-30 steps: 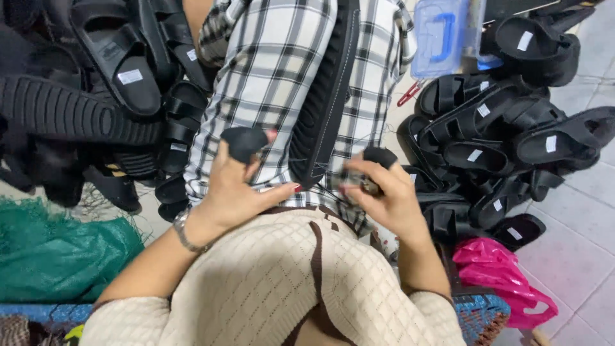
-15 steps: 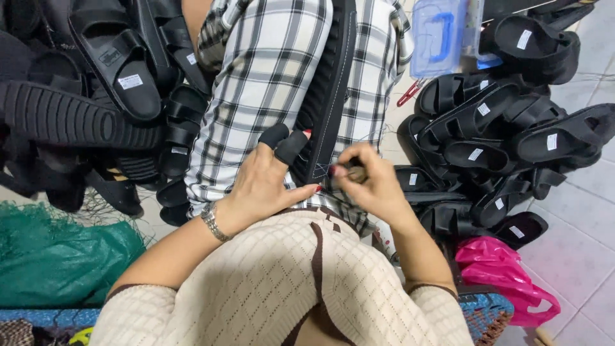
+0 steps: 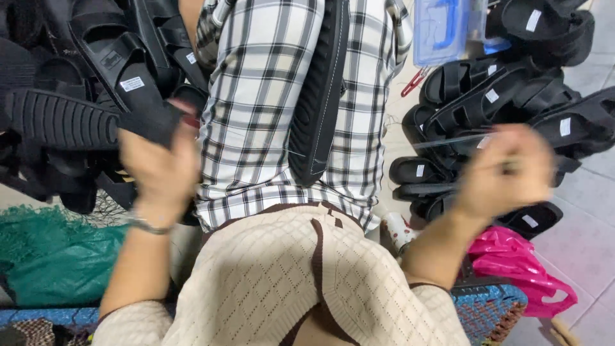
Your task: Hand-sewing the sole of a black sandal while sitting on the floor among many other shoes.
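A long black sandal (image 3: 318, 96) lies upright along my lap on a black-and-white plaid cloth (image 3: 256, 96). My left hand (image 3: 157, 168) is out to the left of it, blurred, with its fingers closed on a black strap piece (image 3: 152, 123). Off to the right of the sandal, my right hand (image 3: 506, 168) is pinched shut on a thin thread (image 3: 448, 141). The thread stretches taut back toward the lap. Whether a needle is in the fingers is too blurred to tell.
Black sandals are piled at the left (image 3: 83, 70) and stacked at the right (image 3: 506, 96). A green net (image 3: 51, 256) lies at the lower left and a pink plastic bag (image 3: 512, 263) at the lower right. A clear blue box (image 3: 448, 25) sits at the top.
Both hands have swung apart from the middle of the lap. The left went left with the black strap; the right pulled far out to the right, drawing the thread.
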